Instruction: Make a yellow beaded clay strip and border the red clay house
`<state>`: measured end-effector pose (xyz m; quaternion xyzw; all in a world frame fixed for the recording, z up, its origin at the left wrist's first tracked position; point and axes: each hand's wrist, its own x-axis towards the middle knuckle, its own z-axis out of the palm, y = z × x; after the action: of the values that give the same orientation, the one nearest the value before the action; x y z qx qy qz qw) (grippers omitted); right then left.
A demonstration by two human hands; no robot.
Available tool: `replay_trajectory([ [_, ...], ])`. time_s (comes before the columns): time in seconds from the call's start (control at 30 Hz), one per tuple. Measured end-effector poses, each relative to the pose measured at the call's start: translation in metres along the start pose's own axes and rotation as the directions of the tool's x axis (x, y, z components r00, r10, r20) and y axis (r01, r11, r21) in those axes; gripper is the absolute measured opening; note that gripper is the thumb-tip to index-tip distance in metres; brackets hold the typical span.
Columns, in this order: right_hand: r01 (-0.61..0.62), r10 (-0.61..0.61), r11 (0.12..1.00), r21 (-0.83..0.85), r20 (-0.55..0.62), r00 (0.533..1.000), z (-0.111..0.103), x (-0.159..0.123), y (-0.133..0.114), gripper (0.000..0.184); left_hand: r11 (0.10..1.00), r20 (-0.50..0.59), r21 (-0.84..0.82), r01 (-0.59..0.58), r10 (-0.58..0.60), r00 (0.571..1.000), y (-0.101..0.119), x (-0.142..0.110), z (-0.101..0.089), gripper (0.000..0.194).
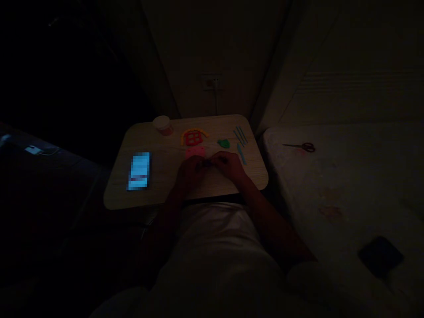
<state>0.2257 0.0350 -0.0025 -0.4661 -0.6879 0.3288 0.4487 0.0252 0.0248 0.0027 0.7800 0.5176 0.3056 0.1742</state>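
In dim light, my left hand [191, 170] and my right hand [229, 162] meet over the front of a small table. The fingers of both are closed on a small dark piece [207, 163], too dim to name. A flat pink piece [195, 152] lies just beyond my left fingers. Behind it is a red piece shaped like a window frame [193, 138], with an orange-yellow arched strip [182, 138] around its top. Beyond my right hand are a green piece [224, 143], several thin blue sticks [240, 135] and a blue knife-shaped tool [242, 154].
On the pale wooden table [162, 176], a glowing phone [139, 171] lies at left and a white tub [163, 125] stands at the back. Scissors [306, 147] and a dark object [380, 256] rest on the pale surface at right. A cord hangs from the wall socket [212, 82].
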Motion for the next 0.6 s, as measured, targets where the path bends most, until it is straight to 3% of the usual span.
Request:
replay_trajectory([
  [0.4, 0.021, -0.024, 0.998, -0.059, -0.041, 0.999, -0.0009, 0.0009, -0.0016, 0.016, 0.998, -0.018, -0.062, 0.02, -0.021, 1.0, 0.0009, 0.0003, -0.001, 0.031],
  [0.6, 0.024, -0.035, 0.994, -0.108, -0.096, 0.995, 0.0001, 0.0012, 0.0017, 0.016, 0.97, -0.118, -0.239, 0.05, -0.08, 0.99, 0.0002, 0.0002, -0.0009, 0.012],
])
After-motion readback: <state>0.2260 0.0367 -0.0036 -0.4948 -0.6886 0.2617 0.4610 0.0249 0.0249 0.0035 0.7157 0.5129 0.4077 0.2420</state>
